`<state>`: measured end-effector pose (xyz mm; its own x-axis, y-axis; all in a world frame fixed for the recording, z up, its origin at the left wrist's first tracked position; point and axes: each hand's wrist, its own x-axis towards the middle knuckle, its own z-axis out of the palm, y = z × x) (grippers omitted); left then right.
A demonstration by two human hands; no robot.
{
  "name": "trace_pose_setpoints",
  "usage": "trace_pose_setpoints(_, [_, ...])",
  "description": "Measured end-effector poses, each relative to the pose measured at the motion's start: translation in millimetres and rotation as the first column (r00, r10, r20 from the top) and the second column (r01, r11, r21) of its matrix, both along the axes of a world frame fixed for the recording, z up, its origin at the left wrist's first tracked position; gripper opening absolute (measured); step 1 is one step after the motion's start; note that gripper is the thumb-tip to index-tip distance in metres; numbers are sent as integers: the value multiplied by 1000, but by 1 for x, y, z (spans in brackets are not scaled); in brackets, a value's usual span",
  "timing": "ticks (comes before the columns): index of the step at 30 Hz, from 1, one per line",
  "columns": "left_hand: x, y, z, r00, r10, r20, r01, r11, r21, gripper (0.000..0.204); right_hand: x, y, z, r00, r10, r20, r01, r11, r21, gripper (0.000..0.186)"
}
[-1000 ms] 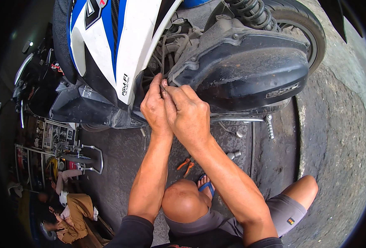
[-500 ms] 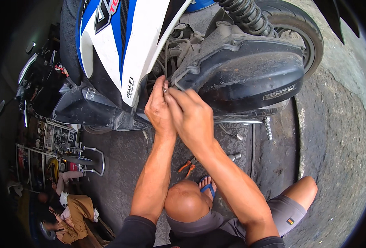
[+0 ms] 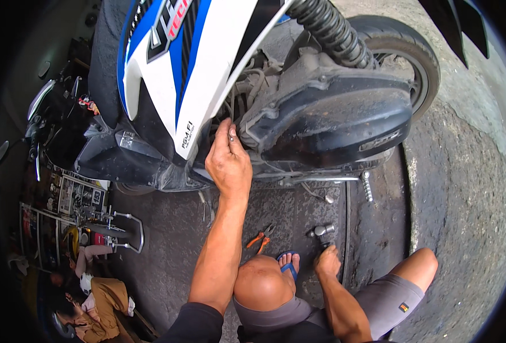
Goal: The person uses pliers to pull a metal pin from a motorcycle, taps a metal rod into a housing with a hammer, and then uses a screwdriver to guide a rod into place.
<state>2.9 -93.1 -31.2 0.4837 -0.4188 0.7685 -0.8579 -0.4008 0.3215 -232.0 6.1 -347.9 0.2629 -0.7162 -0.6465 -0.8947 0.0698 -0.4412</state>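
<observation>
My left hand [image 3: 229, 166] reaches up into the gap between the scooter's white and blue side panel [image 3: 196, 68] and its dusty black engine side cover [image 3: 338, 108]. Its fingers are pressed together around something small, only a dark metallic tip of which shows. Down by my foot, my right hand [image 3: 328, 262] is closed around the handle of a hammer [image 3: 322, 230], whose metal head points away from me near the floor. Orange-handled pliers [image 3: 258, 240] lie on the floor to the left of the hammer.
The kick-start lever [image 3: 367, 186] sticks out below the engine cover. A rear shock absorber [image 3: 333, 34] and rear wheel [image 3: 424, 63] are at the far right. Another motorcycle [image 3: 113, 228] and a seated person [image 3: 101, 303] are at the left.
My right hand has left my left hand at the scooter, moved down toward me and taken hold of the hammer. The left hand stays at the gap.
</observation>
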Motion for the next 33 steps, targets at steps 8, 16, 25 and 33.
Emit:
trace_pose_setpoints(8, [-8,-7,0,998,-48,-50,46,998,-36,22,7,-51,196,361,22,932,151,985,-81,24])
trace_pose_setpoints(16, [-6,-3,3,997,-45,-61,44,999,-9,23,82,-115,258,215,58,975,147,985,-91,23])
trace_pose_setpoints(25, [-14,4,1,1000,-18,3,18,1000,3,20,84,-101,270,213,2,977,288,955,-65,20])
trace_pose_setpoints(33, [1,-1,-5,1000,0,-25,0,1000,12,21,24,-80,248,266,-82,961,175,984,36,14])
